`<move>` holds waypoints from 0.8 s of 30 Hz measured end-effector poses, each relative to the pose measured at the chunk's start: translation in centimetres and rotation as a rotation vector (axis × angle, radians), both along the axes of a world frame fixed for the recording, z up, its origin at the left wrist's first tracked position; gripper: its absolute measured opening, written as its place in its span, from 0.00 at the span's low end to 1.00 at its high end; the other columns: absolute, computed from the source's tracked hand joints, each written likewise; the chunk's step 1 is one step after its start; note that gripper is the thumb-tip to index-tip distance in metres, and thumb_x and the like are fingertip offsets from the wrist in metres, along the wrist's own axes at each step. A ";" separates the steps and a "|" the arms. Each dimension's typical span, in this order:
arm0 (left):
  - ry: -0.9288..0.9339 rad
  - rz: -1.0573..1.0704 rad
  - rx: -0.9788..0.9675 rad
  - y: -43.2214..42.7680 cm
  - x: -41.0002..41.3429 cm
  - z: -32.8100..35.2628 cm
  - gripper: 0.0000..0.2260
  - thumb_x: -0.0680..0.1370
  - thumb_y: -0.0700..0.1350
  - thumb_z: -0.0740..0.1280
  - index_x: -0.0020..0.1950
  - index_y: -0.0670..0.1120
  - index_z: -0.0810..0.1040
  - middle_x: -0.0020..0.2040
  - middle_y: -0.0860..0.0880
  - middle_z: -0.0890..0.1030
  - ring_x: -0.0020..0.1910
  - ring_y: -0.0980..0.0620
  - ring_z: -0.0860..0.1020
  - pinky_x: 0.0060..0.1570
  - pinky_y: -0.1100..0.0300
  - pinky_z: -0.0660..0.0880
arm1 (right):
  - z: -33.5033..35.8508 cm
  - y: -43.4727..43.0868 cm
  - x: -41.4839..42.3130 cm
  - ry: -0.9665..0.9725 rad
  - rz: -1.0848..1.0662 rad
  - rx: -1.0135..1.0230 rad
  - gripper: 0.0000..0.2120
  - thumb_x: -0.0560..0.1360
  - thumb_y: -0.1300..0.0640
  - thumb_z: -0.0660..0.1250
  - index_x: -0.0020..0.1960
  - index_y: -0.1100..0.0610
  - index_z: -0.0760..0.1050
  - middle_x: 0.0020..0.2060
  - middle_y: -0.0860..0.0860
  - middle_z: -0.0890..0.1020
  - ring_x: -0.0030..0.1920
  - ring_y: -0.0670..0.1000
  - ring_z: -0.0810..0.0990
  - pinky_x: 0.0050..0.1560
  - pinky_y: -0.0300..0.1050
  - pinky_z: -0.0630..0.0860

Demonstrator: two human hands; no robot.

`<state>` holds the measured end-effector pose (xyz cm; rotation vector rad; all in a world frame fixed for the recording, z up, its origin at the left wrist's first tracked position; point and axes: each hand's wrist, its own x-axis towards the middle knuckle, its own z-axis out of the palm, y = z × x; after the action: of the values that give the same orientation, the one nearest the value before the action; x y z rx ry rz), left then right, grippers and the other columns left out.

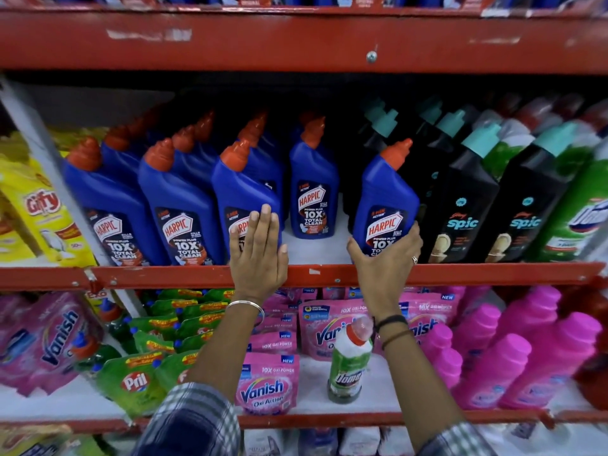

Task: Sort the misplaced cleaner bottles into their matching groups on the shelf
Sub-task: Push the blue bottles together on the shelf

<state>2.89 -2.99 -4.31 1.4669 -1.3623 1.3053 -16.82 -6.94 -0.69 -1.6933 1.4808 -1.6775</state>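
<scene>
A blue Harpic bottle (385,199) with an orange cap stands on the middle shelf, right against the black Spic bottles (460,205). My right hand (385,261) grips its base. My left hand (258,248) lies flat, fingers together, against the front of another Harpic bottle (243,192) in the blue Harpic row (148,199). A smaller Harpic bottle (314,189) stands further back in the gap between my hands. One green-and-white Domex bottle (350,360) with a red cap stands alone on the lower shelf among pink Vanish pouches (266,383).
Green Domex bottles (579,205) stand at the middle shelf's far right. Yellow Giffy packs (39,212) fill the left bay. The lower shelf holds Pril pouches (131,380) and pink bottles (513,353). A red shelf edge (316,274) runs under my hands.
</scene>
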 end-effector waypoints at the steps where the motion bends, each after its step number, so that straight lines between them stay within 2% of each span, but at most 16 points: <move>1: 0.005 -0.002 -0.002 0.0 0.0 0.0 0.27 0.82 0.49 0.49 0.79 0.44 0.46 0.79 0.50 0.44 0.78 0.52 0.46 0.75 0.48 0.43 | 0.1 0.0 -0.1 -0.022 0.003 -0.003 0.51 0.63 0.48 0.78 0.73 0.65 0.53 0.65 0.61 0.66 0.64 0.59 0.67 0.65 0.57 0.70; 3: 0.009 -0.003 -0.002 0.0 0.0 0.0 0.27 0.81 0.49 0.49 0.79 0.44 0.46 0.79 0.50 0.44 0.78 0.52 0.46 0.75 0.48 0.43 | 0.3 0.0 0.0 -0.052 0.021 -0.012 0.50 0.62 0.51 0.79 0.72 0.64 0.55 0.64 0.60 0.68 0.62 0.56 0.68 0.63 0.49 0.70; 6: 0.017 -0.015 0.000 0.0 0.1 -0.1 0.26 0.82 0.49 0.49 0.78 0.44 0.47 0.79 0.50 0.45 0.78 0.52 0.47 0.75 0.48 0.44 | 0.7 0.4 0.8 -0.074 0.063 -0.053 0.48 0.61 0.53 0.80 0.72 0.64 0.57 0.64 0.59 0.68 0.61 0.51 0.68 0.60 0.34 0.64; 7: 0.016 -0.011 -0.001 0.0 0.1 -0.1 0.26 0.82 0.49 0.48 0.78 0.44 0.47 0.79 0.50 0.45 0.78 0.52 0.47 0.75 0.47 0.45 | 0.9 0.7 1.3 -0.075 0.078 -0.067 0.48 0.62 0.52 0.80 0.72 0.64 0.58 0.64 0.58 0.69 0.61 0.50 0.68 0.60 0.33 0.64; 11: 0.016 -0.016 0.014 0.1 0.1 -0.2 0.26 0.82 0.49 0.48 0.78 0.44 0.46 0.79 0.50 0.45 0.78 0.52 0.47 0.75 0.47 0.45 | 1.3 1.6 3.6 -0.058 0.131 -0.075 0.48 0.62 0.48 0.80 0.72 0.62 0.58 0.63 0.56 0.70 0.61 0.50 0.69 0.59 0.39 0.68; 13: 0.021 -0.012 0.020 0.1 0.0 -0.1 0.26 0.82 0.50 0.48 0.78 0.44 0.46 0.79 0.50 0.45 0.78 0.52 0.47 0.75 0.48 0.45 | 1.2 1.9 4.7 -0.054 0.158 -0.068 0.49 0.62 0.47 0.79 0.73 0.61 0.57 0.64 0.56 0.69 0.63 0.52 0.68 0.63 0.44 0.69; 16: 0.029 -0.011 0.031 0.0 0.2 -0.2 0.26 0.82 0.50 0.48 0.78 0.44 0.47 0.79 0.50 0.45 0.78 0.52 0.47 0.75 0.48 0.44 | 1.0 2.2 5.9 -0.057 0.169 -0.067 0.50 0.62 0.48 0.80 0.73 0.61 0.55 0.67 0.57 0.67 0.68 0.53 0.65 0.69 0.45 0.64; 18: 0.028 -0.017 0.036 0.0 0.2 -0.2 0.26 0.82 0.50 0.48 0.78 0.44 0.47 0.79 0.50 0.45 0.78 0.52 0.47 0.75 0.48 0.44 | 0.7 2.3 6.5 -0.053 0.158 -0.060 0.49 0.61 0.50 0.80 0.72 0.62 0.57 0.67 0.58 0.67 0.68 0.54 0.65 0.68 0.43 0.62; 24: 0.019 -0.025 0.025 0.1 0.3 -0.1 0.27 0.82 0.49 0.49 0.78 0.43 0.48 0.79 0.49 0.45 0.78 0.52 0.47 0.75 0.48 0.45 | 0.5 2.6 7.0 -0.023 0.069 -0.055 0.47 0.60 0.47 0.80 0.68 0.63 0.61 0.61 0.59 0.71 0.62 0.57 0.69 0.61 0.49 0.69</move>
<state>3.19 -2.89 -4.45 1.4711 -1.3853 1.2597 -9.85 -4.39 -0.21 -1.7268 1.3621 -1.7103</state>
